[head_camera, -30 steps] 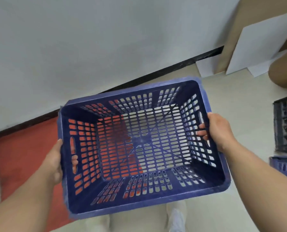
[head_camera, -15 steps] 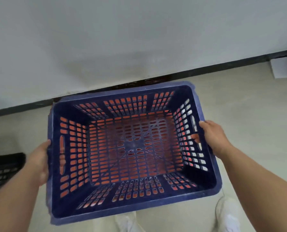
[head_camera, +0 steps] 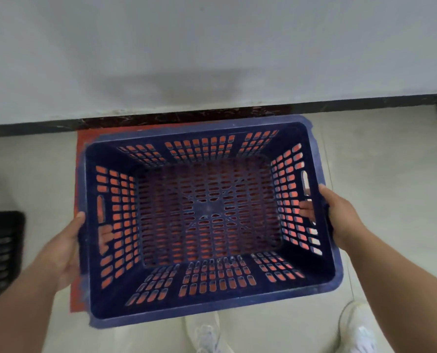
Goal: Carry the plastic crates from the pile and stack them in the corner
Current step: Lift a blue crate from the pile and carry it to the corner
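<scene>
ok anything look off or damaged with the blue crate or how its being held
Nothing stands out. The blue crate is empty and looks intact, roughly level, with the left hand and right hand gripping its side handles above a red mat by the wall.

**Dark Blue Crate Over Red Patch**

The crate [head_camera: 209, 220] is dark blue, its walls and base pierced by rows of small slots. A red-orange mat [head_camera: 81, 146] shows through them. The floor [head_camera: 390, 161] is pale beige, the wall [head_camera: 212, 47] light grey, the skirting [head_camera: 365, 100] black. 2 white shoes [head_camera: 207, 335] show below. A black slotted crate [head_camera: 1, 250] sits left.
</scene>
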`<state>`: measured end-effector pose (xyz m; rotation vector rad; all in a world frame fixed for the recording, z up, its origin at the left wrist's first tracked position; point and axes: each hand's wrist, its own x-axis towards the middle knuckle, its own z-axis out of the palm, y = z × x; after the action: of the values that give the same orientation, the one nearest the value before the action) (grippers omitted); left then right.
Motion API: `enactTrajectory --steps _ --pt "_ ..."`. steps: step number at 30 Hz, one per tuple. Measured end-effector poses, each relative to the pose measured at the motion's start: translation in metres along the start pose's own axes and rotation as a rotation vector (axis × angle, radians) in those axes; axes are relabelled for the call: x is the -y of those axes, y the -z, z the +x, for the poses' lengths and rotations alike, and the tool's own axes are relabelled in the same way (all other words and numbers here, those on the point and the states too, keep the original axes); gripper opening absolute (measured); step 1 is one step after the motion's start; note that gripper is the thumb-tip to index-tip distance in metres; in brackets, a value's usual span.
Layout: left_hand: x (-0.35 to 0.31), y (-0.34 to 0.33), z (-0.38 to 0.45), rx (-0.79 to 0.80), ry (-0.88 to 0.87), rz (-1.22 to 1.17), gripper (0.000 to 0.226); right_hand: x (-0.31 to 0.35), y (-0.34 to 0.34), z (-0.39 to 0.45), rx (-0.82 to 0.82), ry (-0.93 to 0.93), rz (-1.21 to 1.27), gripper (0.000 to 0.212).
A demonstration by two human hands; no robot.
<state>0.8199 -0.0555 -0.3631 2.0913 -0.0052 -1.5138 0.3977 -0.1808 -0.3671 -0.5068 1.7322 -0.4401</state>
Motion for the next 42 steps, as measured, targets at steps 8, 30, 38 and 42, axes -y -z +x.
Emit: enactTrajectory --steps 8,30,38,42 --pt "0.008 -0.005 0.018 -0.129 -0.089 -0.063 0.044 -0.009 -0.01 0.012 -0.109 0.086 0.02 0.034" --pt "0.028 0.076 -0.186 -0.322 0.028 -0.441 0.045 0.123 -0.021 -0.144 0.061 0.144 -0.252 0.027" --pt "0.054 0.143 -0.31 -0.439 0.048 -0.723 0.044 0.191 -0.089 -0.253 0.305 0.262 -0.539 0.03" --pt "0.07 0.195 -0.349 -0.53 0.028 -0.838 0.043 0.204 -0.162 -0.303 0.399 0.36 -0.634 0.03"
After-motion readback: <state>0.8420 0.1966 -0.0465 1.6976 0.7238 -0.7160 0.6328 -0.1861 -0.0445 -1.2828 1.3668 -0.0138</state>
